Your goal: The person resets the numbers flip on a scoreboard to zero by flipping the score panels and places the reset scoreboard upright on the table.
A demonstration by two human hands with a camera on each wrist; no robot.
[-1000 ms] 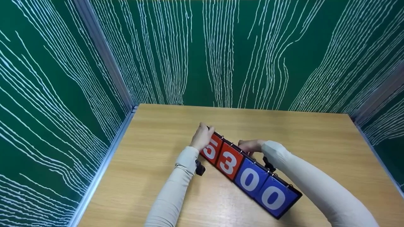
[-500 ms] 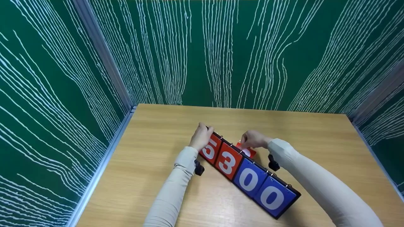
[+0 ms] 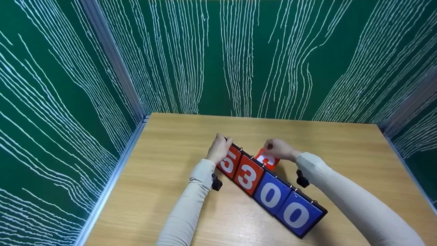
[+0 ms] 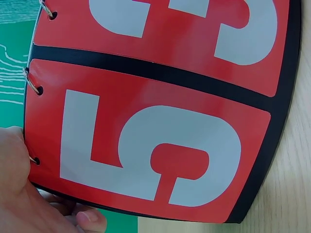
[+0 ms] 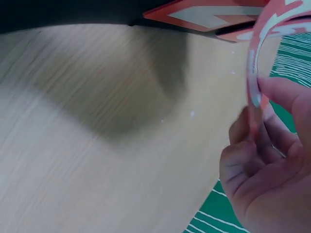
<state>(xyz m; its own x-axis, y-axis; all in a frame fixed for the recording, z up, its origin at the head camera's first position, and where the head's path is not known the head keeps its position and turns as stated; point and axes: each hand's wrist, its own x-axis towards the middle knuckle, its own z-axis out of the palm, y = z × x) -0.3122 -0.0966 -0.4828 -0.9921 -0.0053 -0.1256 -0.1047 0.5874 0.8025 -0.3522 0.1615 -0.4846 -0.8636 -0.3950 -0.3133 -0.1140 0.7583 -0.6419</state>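
- Red card (image 3: pixel 268 160), hidden a second ago, shows beyond the scoreboard (image 3: pixel 268 188), pinched by the right hand (image 3: pixel 280 149).
- Left hand (image 3: pixel 219 149) still grips the scoreboard's red end.

walls (image 3: pixel 212 68): green, wavy white lines | corner posts (image 3: pixel 112 56): grey | tabletop (image 3: pixel 170 147): light wood grain, soft sheen

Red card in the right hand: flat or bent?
Bent: in the right wrist view, the red card curves away from the right hand pinching it.
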